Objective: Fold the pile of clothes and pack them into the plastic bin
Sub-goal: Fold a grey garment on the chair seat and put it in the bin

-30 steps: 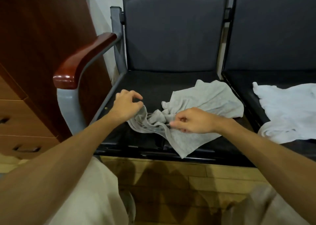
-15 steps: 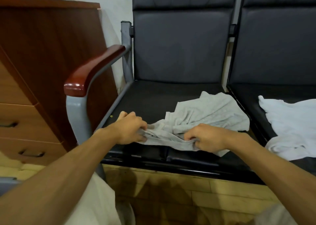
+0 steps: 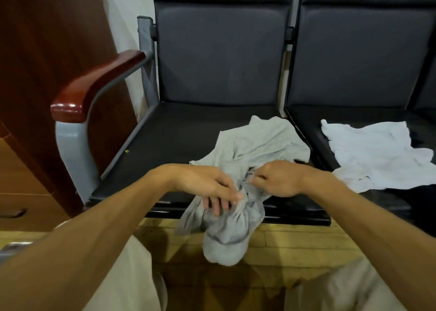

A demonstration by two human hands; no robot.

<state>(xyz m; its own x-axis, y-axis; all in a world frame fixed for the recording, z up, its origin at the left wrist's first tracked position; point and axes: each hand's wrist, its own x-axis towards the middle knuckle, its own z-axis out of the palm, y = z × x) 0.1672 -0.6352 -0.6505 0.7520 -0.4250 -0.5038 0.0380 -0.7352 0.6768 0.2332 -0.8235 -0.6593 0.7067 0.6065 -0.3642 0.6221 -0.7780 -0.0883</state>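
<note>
From the head camera, the grey garment [image 3: 257, 145] lay on the left seat [image 3: 179, 145], its bunched end hanging over the front edge toward 6 o'clock. The left hand [image 3: 205, 183] seemingly gripped that bunch; the right hand [image 3: 280, 181] pinched it. A white garment [image 3: 372, 155] lay at 3 o'clock.

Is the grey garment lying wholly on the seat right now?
No: the left hand and the right hand hold the grey garment, and its bunched end hangs past the front edge of the seat, over the floor.

Dim, even indoor light, soft glare on the glossy armrest [image 3: 94, 84], shadows on the floor [image 3: 295, 242], left hand [image 3: 203, 183] slightly motion-blurred, wide-angle bowing at edges.
</note>
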